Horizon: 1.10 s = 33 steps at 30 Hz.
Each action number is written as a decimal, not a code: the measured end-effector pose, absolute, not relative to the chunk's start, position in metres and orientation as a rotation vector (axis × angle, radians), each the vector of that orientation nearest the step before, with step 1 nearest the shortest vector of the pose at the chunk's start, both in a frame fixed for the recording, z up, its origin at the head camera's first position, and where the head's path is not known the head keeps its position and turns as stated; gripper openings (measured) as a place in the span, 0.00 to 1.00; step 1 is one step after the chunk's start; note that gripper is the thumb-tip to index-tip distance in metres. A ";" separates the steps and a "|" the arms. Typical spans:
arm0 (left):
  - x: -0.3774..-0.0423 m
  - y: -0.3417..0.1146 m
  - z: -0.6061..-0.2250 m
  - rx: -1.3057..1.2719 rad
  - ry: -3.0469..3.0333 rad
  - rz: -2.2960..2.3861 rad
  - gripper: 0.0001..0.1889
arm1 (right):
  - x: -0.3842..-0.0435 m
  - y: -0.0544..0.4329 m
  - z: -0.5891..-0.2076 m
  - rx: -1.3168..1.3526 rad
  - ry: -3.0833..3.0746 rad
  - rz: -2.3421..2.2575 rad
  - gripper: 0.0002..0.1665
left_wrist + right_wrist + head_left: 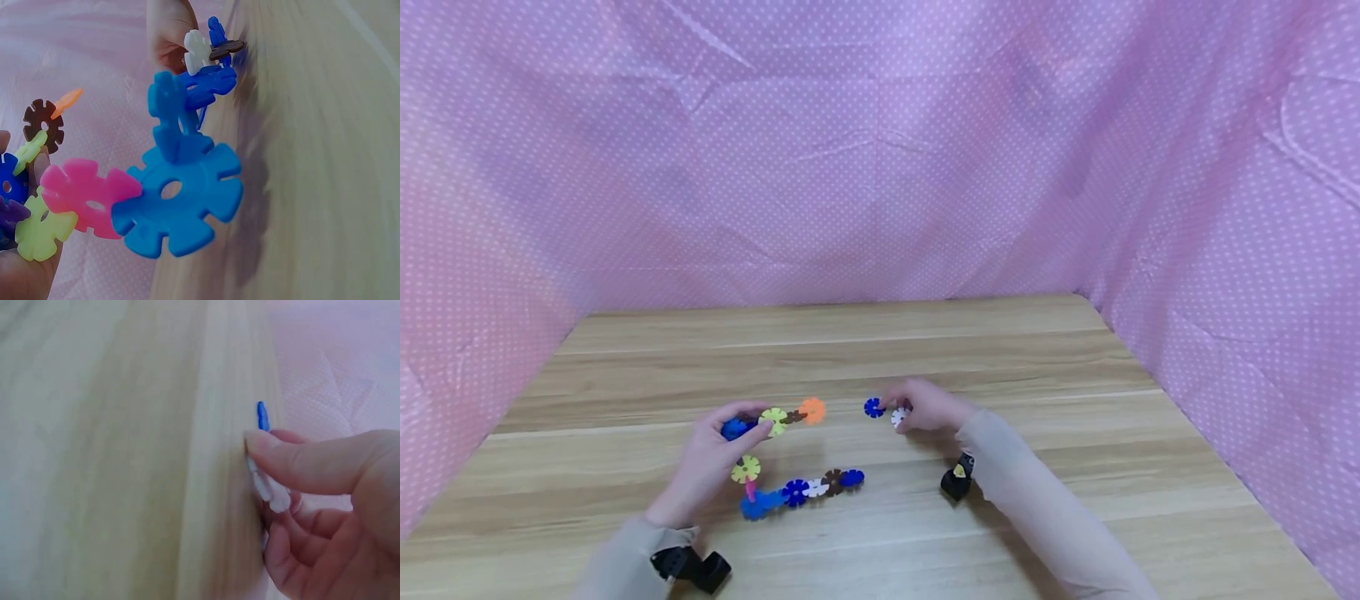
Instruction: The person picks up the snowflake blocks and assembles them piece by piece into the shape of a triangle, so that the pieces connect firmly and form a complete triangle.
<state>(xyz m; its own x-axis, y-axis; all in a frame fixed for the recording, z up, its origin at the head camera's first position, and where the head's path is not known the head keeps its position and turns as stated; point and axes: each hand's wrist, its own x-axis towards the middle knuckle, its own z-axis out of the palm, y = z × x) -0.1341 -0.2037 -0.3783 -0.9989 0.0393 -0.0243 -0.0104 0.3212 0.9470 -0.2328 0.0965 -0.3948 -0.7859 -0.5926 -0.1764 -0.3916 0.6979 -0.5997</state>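
Note:
My left hand [718, 442] pinches a chain of notched plastic discs by its upper side, near a yellow disc [772, 422]. From there the chain runs through a brown disc [44, 124] to an orange disc [812, 411] at its free end. Below the hand it bends through a yellow disc [746, 469], a pink disc [87, 195] and a light blue disc [178, 200], then reaches right to a dark blue disc [852, 477]. My right hand [928, 404] pinches a white disc [270, 490] between thumb and fingers. A separate dark blue disc [873, 407] shows beside its fingertips.
The discs and hands are over a wood-grain table [1037, 350]. Pink dotted cloth [880, 167] hangs behind and along both sides. Black wrist cameras, such as the one on the left wrist [692, 568], sit on both forearms.

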 end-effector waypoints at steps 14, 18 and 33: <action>-0.142 -0.171 -0.379 0.132 2.389 1.886 0.19 | -0.212 0.112 -0.392 -0.676 2.410 -1.237 0.08; -0.143 -0.164 -0.378 0.169 2.391 1.892 0.18 | -0.203 0.109 -0.385 -0.670 2.413 -1.349 0.10; -0.143 -0.149 -0.380 0.103 2.315 2.017 0.20 | -0.185 0.105 -0.377 -1.282 2.663 -1.627 0.07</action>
<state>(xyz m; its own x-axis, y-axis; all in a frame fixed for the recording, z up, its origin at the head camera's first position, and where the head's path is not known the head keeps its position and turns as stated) -0.1427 -0.1487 -0.3796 -0.9954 0.0958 -0.0079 0.0053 0.1366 0.9906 -0.1848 0.1053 -0.3766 -0.6883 -0.4808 0.5431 -0.7027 0.2562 -0.6638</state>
